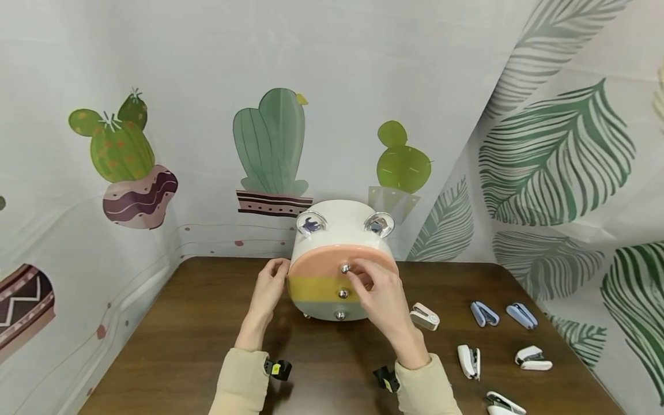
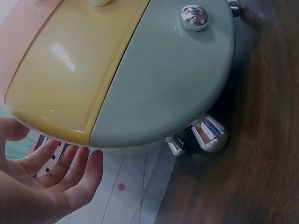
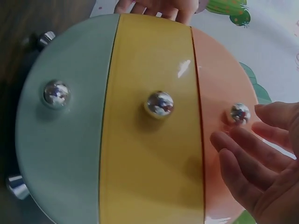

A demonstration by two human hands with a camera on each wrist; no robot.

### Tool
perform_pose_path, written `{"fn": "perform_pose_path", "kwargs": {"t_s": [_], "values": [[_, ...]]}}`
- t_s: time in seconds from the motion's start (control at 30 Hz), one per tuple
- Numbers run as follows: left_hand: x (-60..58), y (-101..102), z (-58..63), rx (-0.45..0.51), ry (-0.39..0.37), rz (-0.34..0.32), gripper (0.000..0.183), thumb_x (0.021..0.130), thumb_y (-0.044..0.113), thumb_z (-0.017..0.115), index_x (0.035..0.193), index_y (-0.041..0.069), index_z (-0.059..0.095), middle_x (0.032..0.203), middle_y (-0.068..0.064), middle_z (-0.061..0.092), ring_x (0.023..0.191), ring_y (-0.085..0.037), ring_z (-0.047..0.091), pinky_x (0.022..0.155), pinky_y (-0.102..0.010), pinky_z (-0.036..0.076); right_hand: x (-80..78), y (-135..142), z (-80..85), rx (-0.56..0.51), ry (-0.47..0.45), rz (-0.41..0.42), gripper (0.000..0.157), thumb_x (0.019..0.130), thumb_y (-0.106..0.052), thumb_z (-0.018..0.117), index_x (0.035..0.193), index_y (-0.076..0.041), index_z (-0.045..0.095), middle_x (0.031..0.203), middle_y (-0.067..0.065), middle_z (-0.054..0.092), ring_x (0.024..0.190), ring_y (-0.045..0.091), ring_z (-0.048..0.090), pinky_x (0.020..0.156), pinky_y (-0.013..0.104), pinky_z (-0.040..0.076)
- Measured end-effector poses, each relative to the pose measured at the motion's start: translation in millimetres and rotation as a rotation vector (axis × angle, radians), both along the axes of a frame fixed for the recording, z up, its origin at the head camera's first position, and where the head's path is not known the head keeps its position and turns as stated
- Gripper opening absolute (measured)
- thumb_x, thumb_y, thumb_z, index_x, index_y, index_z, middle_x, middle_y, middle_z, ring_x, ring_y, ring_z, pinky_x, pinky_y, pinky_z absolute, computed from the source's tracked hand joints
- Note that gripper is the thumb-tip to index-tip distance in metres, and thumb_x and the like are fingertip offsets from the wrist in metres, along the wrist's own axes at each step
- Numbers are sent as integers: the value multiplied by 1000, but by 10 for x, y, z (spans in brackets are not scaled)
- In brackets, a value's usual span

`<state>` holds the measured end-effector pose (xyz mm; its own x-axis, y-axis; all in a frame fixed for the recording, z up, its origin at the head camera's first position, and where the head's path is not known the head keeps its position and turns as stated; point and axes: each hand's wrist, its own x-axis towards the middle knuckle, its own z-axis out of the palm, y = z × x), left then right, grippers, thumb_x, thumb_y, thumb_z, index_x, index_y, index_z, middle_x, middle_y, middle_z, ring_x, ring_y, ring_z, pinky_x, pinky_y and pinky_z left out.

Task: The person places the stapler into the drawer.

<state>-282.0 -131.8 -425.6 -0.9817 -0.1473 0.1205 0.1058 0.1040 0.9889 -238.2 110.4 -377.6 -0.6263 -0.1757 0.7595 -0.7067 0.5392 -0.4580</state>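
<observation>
A rounded white box (image 1: pixel 339 227) with silver ear-like ornaments stands on the table, its oval front split into three drawers. The top drawer is peach (image 1: pixel 316 262), the middle yellow (image 3: pixel 149 177), the bottom grey-green (image 2: pixel 163 84); each carries a round silver knob. At the peach drawer's knob (image 3: pixel 239 113), my right hand (image 1: pixel 383 291) has its thumb and fingers spread close about it, with gaps showing in the right wrist view. My left hand (image 2: pixel 56 182) rests its extended fingertips against the box's left side. All three drawers look closed.
Right of the box lies a white-and-grey stapler (image 1: pixel 425 317). Further right on the brown table (image 1: pixel 197 334) are blue staplers (image 1: pixel 485 314) and white staplers (image 1: pixel 469 362). A printed curtain (image 1: pixel 342 86) hangs behind the table. Silver feet (image 2: pixel 210 134) support the box.
</observation>
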Motion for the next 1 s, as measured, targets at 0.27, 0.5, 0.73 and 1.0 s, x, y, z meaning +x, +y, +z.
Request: {"fn": "perform_pose_path", "kwargs": {"t_s": [0.27, 0.5, 0.73, 1.0], "values": [[73, 11, 112, -13, -5, -21, 33, 104, 25, 48, 124, 1, 58, 109, -11, 58, 91, -27, 54, 69, -29, 47, -56, -86, -93, -46, -25, 25, 23, 84, -6, 77, 105, -8, 68, 84, -2, 69, 62, 5, 63, 57, 23, 51], [288, 71, 363, -45, 4, -16, 30, 104, 18, 46, 123, -3, 57, 108, -13, 58, 88, -27, 54, 68, -27, 46, -125, -164, -149, -48, 71, -36, 25, 80, -3, 80, 101, -8, 67, 81, -3, 68, 61, 5, 61, 55, 19, 48], [99, 8, 123, -39, 2, -9, 34, 105, 25, 47, 125, 1, 57, 109, -11, 59, 85, -20, 53, 68, -27, 47, -110, -211, -182, -48, 122, -68, 21, 82, -3, 77, 100, -7, 67, 80, -2, 68, 61, 5, 62, 56, 20, 49], [44, 8, 14, -47, 35, 6, 35, 104, 32, 49, 123, 5, 59, 108, -10, 58, 84, -21, 54, 68, -28, 46, -36, -215, -211, -51, 151, -68, 21, 81, -2, 77, 99, -8, 67, 79, -2, 67, 61, 5, 63, 55, 19, 50]]}}
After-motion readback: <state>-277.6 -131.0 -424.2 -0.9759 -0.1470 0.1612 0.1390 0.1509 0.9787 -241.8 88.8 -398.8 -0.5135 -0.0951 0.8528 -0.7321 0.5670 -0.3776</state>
